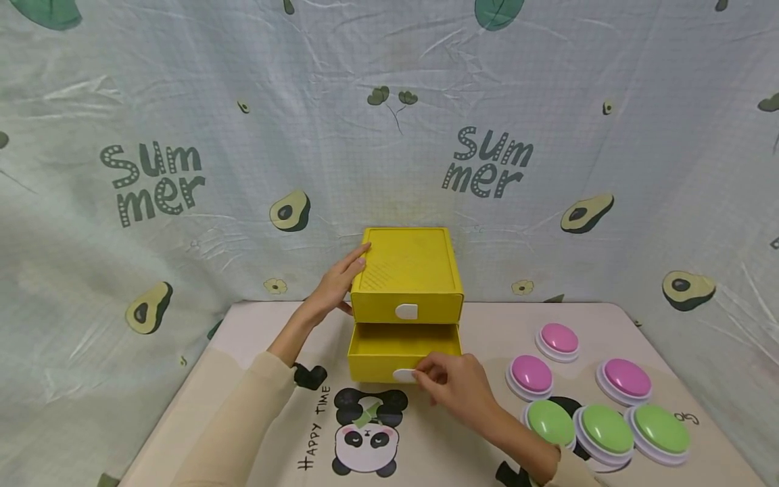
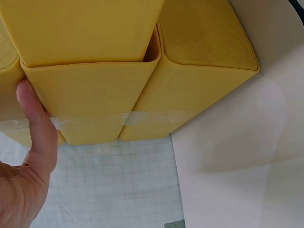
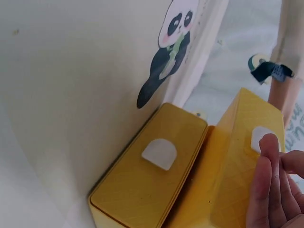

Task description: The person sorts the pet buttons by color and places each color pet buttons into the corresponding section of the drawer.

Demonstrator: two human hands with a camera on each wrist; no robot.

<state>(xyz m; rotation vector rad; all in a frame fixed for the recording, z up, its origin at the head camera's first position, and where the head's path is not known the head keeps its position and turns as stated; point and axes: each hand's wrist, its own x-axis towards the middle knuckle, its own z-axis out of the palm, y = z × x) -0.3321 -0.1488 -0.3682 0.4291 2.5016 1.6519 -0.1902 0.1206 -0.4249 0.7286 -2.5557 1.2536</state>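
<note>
A yellow two-drawer box stands at the back middle of the table. Its lower drawer is pulled out a little; the upper drawer, with a white tab, is closed. My left hand lies with straight fingers along the box's top left edge, and its thumb presses the box's side. My right hand pinches the lower drawer's white tab. In the right wrist view its fingers cover part of that tab, beside the upper tab.
Three pink dome buttons and three green ones sit at the right of the table. A panda print marks the mat in front of the box. An avocado-print cloth hangs close behind.
</note>
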